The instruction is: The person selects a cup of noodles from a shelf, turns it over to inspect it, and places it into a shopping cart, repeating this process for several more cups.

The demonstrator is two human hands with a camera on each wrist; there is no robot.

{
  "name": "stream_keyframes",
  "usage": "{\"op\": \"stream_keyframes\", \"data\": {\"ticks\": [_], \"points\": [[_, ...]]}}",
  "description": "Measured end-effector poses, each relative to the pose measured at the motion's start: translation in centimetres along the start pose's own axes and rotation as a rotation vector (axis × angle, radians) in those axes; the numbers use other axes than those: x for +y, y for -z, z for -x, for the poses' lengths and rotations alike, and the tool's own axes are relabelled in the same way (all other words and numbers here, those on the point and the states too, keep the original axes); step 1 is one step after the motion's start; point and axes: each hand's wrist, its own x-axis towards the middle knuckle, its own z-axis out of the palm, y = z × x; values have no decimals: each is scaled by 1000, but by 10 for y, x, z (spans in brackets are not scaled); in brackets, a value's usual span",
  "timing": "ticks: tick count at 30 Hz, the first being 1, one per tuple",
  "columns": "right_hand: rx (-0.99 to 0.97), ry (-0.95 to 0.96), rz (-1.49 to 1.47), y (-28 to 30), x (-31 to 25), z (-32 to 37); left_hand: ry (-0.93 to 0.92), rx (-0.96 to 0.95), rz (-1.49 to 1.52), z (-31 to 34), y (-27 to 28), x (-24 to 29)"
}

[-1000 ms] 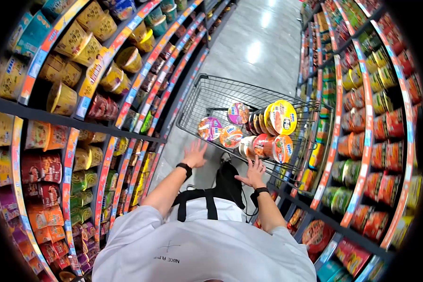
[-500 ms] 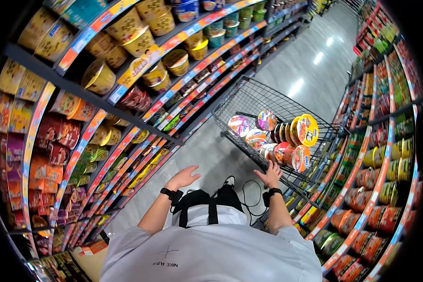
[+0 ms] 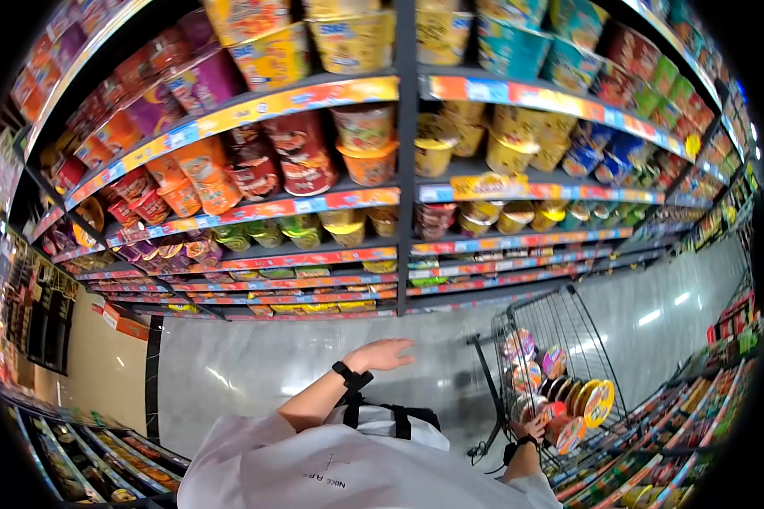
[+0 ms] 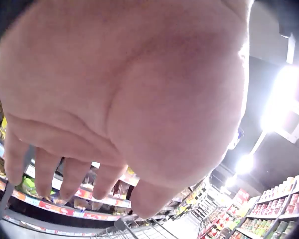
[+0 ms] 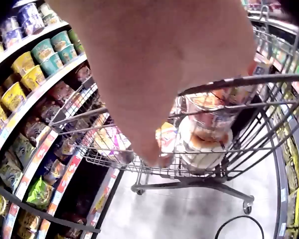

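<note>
My left hand [image 3: 385, 355] hangs over the floor before the left shelving, palm turned inward and fingers extended, holding nothing. In the left wrist view its palm [image 4: 139, 89] fills the top. To the right, my right hand [image 3: 530, 428] grips the near edge of a black wire shopping cart [image 5: 284, 78]; its fingertips are mostly hidden in the right wrist view. Inside the cart lie several instant noodle tubs: a row ending in a yellow lid [image 3: 599, 403], an orange-red tub [image 3: 567, 433] and purple-lidded ones [image 3: 554, 361].
Long shelves of noodle tubs and packets [image 3: 297, 153] run ahead, with more shelving [image 3: 654, 458] along the right behind the cart. Grey floor [image 3: 246, 365] lies between. A black cable [image 5: 239, 218] loops on the floor below the cart.
The head view has swung left to face the shelving, so the cart now appears lower right. My left hand has risen toward the shelves; my right hand stays at the cart's edge.
</note>
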Motion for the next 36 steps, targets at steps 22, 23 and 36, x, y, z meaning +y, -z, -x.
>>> {"op": "stream_keyframes", "data": {"ticks": [22,23,36], "points": [[-27,1885,-1185,354,-563,525,-787,1455,407,163,448,98],[-42,1896,-1224,373,-567,540,-793,1452,378,163,464,95],[-368,1975,-1252,464,-617,616,-488,1394,403,162,557,125]]}}
